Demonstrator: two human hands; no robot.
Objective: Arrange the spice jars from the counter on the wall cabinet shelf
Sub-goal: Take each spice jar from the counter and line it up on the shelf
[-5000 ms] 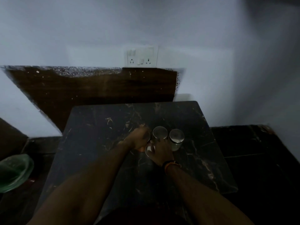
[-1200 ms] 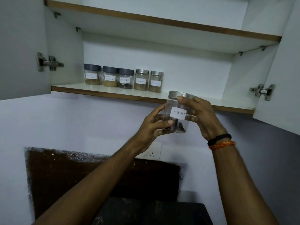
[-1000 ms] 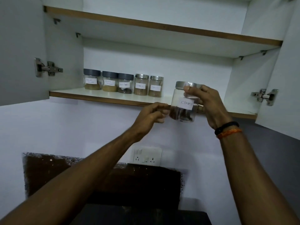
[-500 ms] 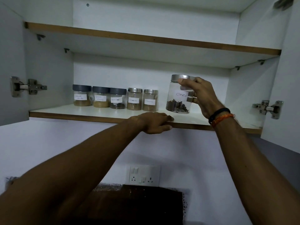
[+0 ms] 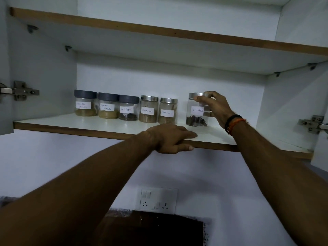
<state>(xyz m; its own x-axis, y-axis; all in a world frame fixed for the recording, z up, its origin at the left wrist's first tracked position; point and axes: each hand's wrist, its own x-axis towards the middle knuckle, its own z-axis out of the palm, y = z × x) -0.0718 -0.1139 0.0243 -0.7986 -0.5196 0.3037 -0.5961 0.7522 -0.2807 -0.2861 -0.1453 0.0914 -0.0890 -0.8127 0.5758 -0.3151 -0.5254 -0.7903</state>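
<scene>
White shelf (image 5: 53,122), six labelled spice jars (image 5: 129,110) upright in a row

The cloves jar (image 5: 197,110), in the air half a second ago, now stands on the shelf (image 5: 74,122), right of the jar row (image 5: 124,108). The right hand (image 5: 215,108) now grips only its lid.

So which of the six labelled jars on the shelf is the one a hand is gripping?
The clear silver-lidded jar labelled Cloves, rightmost, set apart from the row by a gap. The right hand grips its lid; the other five stand untouched.
</scene>
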